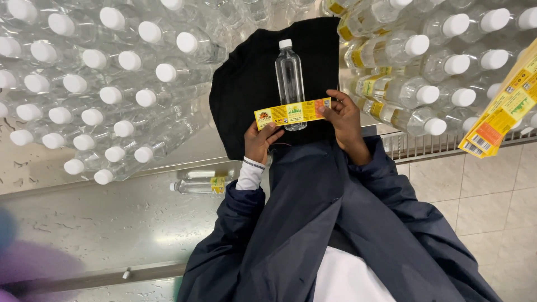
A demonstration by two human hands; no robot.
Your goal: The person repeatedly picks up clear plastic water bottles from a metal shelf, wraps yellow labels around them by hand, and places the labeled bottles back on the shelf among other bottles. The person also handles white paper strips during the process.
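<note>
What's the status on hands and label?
Left hand and right hand pinch the yellow label by its ends, across the clear bottle on the black cloth. Nothing blocking.

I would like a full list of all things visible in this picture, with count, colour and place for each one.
Bottle: one, clear with white cap, lying on the black cloth.
Label strip: one, yellow and orange, held across the bottle's lower end by both hands.
Black cloth: one, under the bottle.
Unlabelled bottles: many, clear with white caps, stacked at left.
Labelled bottles: many, clear with yellow labels, stacked at right.
Single bottle: one, yellow label, lying alone on the pale table.
Spare labels: a stack, yellow, far right.
Tiled floor: beige, lower right.
Jacket: dark blue, worn.
Left hand: grips the strip's left end.
Right hand: grips the strip's right end.
</note>
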